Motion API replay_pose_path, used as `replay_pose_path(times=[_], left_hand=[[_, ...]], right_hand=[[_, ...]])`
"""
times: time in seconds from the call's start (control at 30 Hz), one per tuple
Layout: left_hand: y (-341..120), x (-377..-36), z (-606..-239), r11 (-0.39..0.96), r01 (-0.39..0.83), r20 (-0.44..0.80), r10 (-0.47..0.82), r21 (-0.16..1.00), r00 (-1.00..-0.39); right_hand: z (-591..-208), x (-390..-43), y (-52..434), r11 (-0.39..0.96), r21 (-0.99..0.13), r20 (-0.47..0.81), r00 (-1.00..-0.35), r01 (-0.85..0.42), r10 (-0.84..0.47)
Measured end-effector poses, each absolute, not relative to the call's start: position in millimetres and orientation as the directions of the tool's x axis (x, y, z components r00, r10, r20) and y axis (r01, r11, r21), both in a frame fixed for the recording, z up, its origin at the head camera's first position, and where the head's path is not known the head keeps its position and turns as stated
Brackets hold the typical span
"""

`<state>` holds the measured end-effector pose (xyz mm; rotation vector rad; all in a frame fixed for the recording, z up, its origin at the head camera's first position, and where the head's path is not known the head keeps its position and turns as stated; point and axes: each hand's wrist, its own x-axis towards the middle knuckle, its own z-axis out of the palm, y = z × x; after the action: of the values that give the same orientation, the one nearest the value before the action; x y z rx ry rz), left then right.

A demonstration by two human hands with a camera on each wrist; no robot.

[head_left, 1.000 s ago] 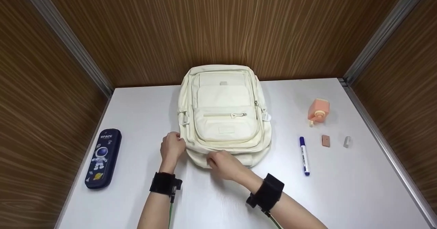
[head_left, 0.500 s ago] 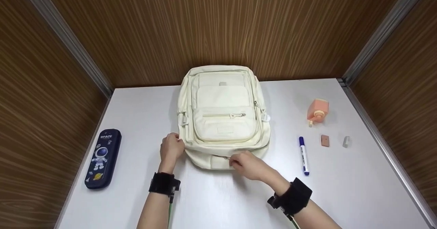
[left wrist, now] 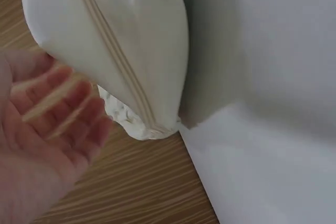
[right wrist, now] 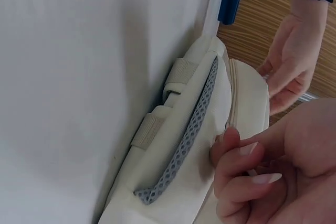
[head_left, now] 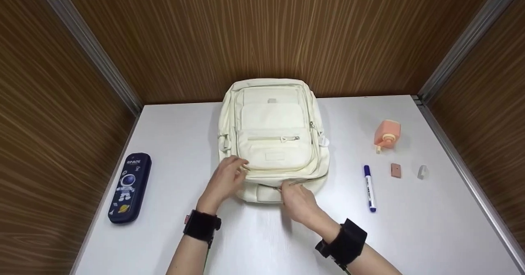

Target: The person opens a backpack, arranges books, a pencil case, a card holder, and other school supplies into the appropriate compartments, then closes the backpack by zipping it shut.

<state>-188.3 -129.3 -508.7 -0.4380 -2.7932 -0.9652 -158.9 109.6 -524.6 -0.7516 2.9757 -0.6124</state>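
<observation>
A cream backpack (head_left: 272, 117) lies with its front pocket up and its near end toward the person. My right hand (head_left: 299, 203) is at that near end, fingers curled and pinching a zipper pull on the main zipper (head_left: 313, 179); the fingers mostly hide the pull. In the right wrist view, a grey mesh strip (right wrist: 191, 129) runs along the bag beside these fingers. My left hand (head_left: 224, 180) hovers at the bag's near left corner with loosely spread fingers. The left wrist view shows its thumb at the edge of the cream fabric (left wrist: 152, 40), the palm holding nothing.
On the left of the white table (head_left: 172, 143) lies a dark blue astronaut pencil case (head_left: 130, 188). To the right are a blue-capped marker (head_left: 370, 189), a pink crank pencil sharpener (head_left: 387, 133), a small brownish-pink block (head_left: 396, 170) and a small translucent piece (head_left: 422, 171). Wood-grain panels surround the table.
My right hand has slid rightward along the near end, and a zipper line now shows beside it. My left hand has left the bag's left side and come over its near left corner.
</observation>
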Motion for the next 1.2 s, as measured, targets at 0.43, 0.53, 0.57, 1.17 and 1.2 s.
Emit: replay_pose_path(times=[0.43, 0.53, 0.57, 1.17, 1.2], left_hand=[[-80, -184, -526, 0.815, 0.474, 0.350, 0.360, 0.332, -0.865], [-78, -185, -529, 0.823, 0.454, 0.392, 0.316, 0.340, -0.864], [-78, -186, -529, 0.826, 0.449, 0.401, 0.303, 0.342, -0.864], [-79, -180, -534, 0.842, 0.421, 0.416, 0.268, 0.338, -0.869], [-79, -180, -534, 0.841, 0.422, 0.417, 0.268, 0.339, -0.869]], right_hand=[[-528, -172, 103, 0.816, -0.421, 0.104, -0.914, -0.397, -0.391], [-527, -173, 107, 0.815, -0.407, 0.142, -0.910, -0.413, -0.391], [-527, -173, 109, 0.814, -0.405, 0.149, -0.909, -0.416, -0.390], [-530, -175, 158, 0.810, -0.488, 0.096, -0.943, -0.325, -0.320], [-530, -176, 161, 0.811, -0.493, 0.093, -0.946, -0.314, -0.310]])
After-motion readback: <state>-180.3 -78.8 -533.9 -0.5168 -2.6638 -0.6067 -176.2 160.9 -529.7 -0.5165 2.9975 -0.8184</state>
